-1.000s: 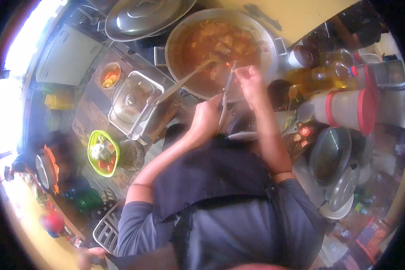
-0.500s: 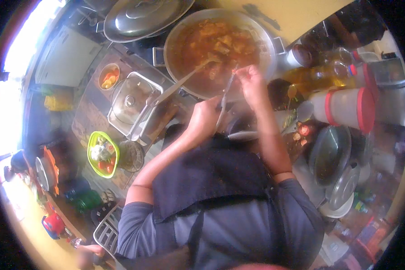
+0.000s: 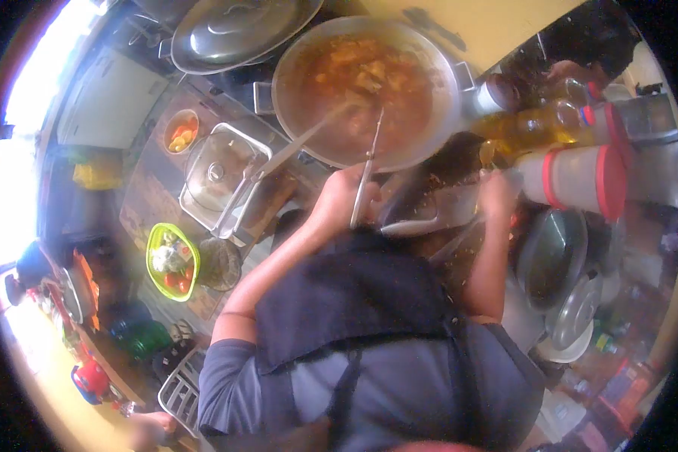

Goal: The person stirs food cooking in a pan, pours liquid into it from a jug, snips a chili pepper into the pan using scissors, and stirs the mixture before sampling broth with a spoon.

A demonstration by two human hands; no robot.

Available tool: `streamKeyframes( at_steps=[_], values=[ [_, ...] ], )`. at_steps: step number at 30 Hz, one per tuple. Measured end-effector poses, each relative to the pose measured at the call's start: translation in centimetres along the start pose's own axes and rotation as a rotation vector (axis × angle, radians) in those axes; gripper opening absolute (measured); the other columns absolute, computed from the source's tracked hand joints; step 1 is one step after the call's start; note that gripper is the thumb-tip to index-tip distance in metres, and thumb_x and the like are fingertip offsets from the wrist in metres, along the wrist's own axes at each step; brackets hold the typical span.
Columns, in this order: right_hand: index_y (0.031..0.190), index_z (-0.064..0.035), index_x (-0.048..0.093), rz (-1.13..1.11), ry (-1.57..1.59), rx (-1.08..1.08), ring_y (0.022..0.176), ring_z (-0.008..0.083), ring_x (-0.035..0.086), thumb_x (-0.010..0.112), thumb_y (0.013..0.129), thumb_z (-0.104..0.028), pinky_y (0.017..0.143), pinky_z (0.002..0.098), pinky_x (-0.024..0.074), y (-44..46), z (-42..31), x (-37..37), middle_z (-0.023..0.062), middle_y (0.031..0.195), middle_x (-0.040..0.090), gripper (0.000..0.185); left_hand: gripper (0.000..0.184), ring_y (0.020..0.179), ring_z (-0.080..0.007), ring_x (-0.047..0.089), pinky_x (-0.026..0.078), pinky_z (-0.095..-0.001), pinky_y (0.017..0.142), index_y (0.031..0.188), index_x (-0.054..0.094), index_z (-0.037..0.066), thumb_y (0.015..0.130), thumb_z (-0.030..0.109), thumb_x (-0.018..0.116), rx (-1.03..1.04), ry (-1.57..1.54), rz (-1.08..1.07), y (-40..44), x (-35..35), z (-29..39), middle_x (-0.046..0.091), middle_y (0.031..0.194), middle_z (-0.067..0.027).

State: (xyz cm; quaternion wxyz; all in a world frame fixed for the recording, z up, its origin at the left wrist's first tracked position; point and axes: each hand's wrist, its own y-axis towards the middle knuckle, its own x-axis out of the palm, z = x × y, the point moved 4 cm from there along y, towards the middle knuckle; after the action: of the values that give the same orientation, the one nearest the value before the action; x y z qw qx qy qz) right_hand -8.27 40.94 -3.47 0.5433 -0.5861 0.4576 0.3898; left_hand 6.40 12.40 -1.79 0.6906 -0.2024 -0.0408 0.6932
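Note:
My left hand (image 3: 343, 197) is closed around a long, thin metal utensil (image 3: 368, 167). Its exact kind does not show, and its tip points up over the near side of a wide pot (image 3: 446, 124). Orange-red stew with chunks (image 3: 369, 71) fills the pot. A long-handled ladle or spoon (image 3: 305, 139) leans out of the stew, over the rim to the left. On the right, my right hand (image 3: 497, 194) is closed among utensils beside the red-lidded containers; what it grips is blurred. A wooden spoon (image 3: 493, 154) stands just above it.
A lidded glass dish (image 3: 220, 175), a bowl of cut vegetables (image 3: 181, 132) and a green basket (image 3: 160, 264) stand left. A large lid (image 3: 241, 30) lies beyond. Oil bottles (image 3: 542, 124), red-lidded containers (image 3: 580, 181) and a dark oval dish (image 3: 554, 260) crowd the right.
My right hand has left the tip of the thin utensil over the pot and moved right and down to the utensils. My left hand keeps its hold, with the utensil turned slightly.

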Motion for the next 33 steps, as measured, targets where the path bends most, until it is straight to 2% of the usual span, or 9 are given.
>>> streamKeyframes(
  at_steps=[4, 6, 7, 13, 15, 19, 20, 22, 33],
  values=[
    [0.094, 0.0005, 0.062, 0.103, 0.070, -0.031, 0.093, 0.0453, 0.057, 0.034, 0.095, -0.045, 0.082, 0.0513, 0.0427, -1.1, -1.0, -2.6, 0.0261, 0.092, 0.062, 0.054, 0.040, 0.054, -0.0192, 0.059, 0.048, -0.0329, 0.054, 0.110, 0.058, -0.002, 0.073, 0.012, 0.054, -0.044, -0.067, 0.020, 0.0, 0.0, 0.6, 0.059, 0.064, -0.0134],
    [0.119, 0.0002, 0.055, -0.120, 0.227, 0.109, 0.105, 0.0417, 0.055, 0.039, 0.094, -0.046, 0.090, 0.0431, 0.0414, -0.6, -0.7, -2.5, 0.0258, 0.112, 0.058, 0.054, 0.043, 0.054, -0.0183, 0.059, 0.048, -0.0326, 0.053, 0.115, 0.056, -0.002, 0.074, 0.012, 0.054, -0.129, -0.118, 0.042, -0.1, 0.0, 0.9, 0.059, 0.065, -0.0126],
    [0.119, 0.0002, 0.055, -0.121, 0.229, 0.104, 0.105, 0.0417, 0.055, 0.039, 0.094, -0.046, 0.090, 0.0431, 0.0414, 0.0, -0.2, -2.1, 0.0258, 0.112, 0.058, 0.054, 0.045, 0.053, -0.0179, 0.059, 0.048, -0.0324, 0.053, 0.117, 0.055, -0.002, 0.074, 0.012, 0.054, -0.210, -0.163, 0.061, -0.2, -0.1, 0.9, 0.060, 0.066, -0.0121],
    [0.105, 0.0044, 0.060, 0.408, 0.421, -0.207, 0.088, 0.0373, 0.060, 0.045, 0.092, -0.046, 0.080, 0.0408, 0.0442, 1.2, 0.1, -1.3, 0.0223, 0.092, 0.063, 0.054, 0.046, 0.052, -0.0158, 0.058, 0.048, -0.0305, 0.052, 0.119, 0.054, -0.002, 0.075, 0.012, 0.055, -0.229, -0.119, 0.051, -0.7, -0.2, 2.3, 0.060, 0.068, -0.0109],
    [0.098, 0.0043, 0.059, 0.248, 0.529, -0.125, 0.077, 0.0262, 0.058, 0.052, 0.091, -0.040, 0.071, 0.0361, 0.0453, -0.4, -2.5, -3.3, 0.0126, 0.086, 0.062, 0.046, 0.045, 0.056, -0.0182, 0.059, 0.048, -0.0320, 0.055, 0.117, 0.055, -0.001, 0.075, 0.012, 0.056, -0.227, -0.110, 0.061, -0.8, -0.3, 2.5, 0.061, 0.070, -0.0127],
    [0.097, -0.0037, 0.061, 0.104, 0.666, -0.184, 0.079, 0.0193, 0.060, 0.060, 0.088, -0.033, 0.068, 0.0322, 0.0459, 0.1, -3.5, -2.2, 0.0091, 0.087, 0.064, 0.031, 0.043, 0.065, -0.0218, 0.063, 0.049, -0.0333, 0.064, 0.116, 0.059, 0.001, 0.075, 0.013, 0.057, -0.054, 0.100, 0.064, -0.6, -0.4, 1.7, 0.063, 0.074, -0.0153],
    [0.096, -0.0056, 0.060, -0.080, 0.928, -0.150, 0.074, 0.0132, 0.055, 0.060, 0.088, -0.033, 0.063, 0.0260, 0.0424, 0.3, -4.0, -1.4, 0.0033, 0.084, 0.060, 0.028, 0.039, 0.065, -0.0210, 0.062, 0.049, -0.0332, 0.063, 0.112, 0.059, 0.000, 0.075, 0.013, 0.057, 0.187, 0.296, 0.073, -0.6, -0.3, 2.3, 0.062, 0.073, -0.0142],
    [0.101, -0.0095, 0.059, -0.316, 1.316, -0.076, 0.065, 0.0036, 0.046, 0.060, 0.089, -0.029, 0.053, 0.0172, 0.0340, -0.1, -5.4, -0.9, -0.0047, 0.078, 0.053, 0.023, 0.036, 0.065, -0.0202, 0.061, 0.049, -0.0329, 0.062, 0.109, 0.060, 0.000, 0.075, 0.013, 0.057, 0.114, 0.200, 0.088, -0.6, -0.1, 1.7, 0.063, 0.074, -0.0139],
    [0.102, -0.0066, 0.064, -0.212, 1.637, -0.041, 0.071, 0.0068, 0.057, 0.065, 0.086, -0.020, 0.057, 0.0185, 0.0436, 0.8, -9.1, -1.0, 0.0009, 0.086, 0.064, 0.021, 0.041, 0.069, -0.0208, 0.063, 0.049, -0.0329, 0.065, 0.113, 0.058, 0.002, 0.075, 0.015, 0.060, -0.250, -0.080, 0.064, -0.9, -0.5, 1.7, 0.064, 0.078, -0.0152]
  ],
)
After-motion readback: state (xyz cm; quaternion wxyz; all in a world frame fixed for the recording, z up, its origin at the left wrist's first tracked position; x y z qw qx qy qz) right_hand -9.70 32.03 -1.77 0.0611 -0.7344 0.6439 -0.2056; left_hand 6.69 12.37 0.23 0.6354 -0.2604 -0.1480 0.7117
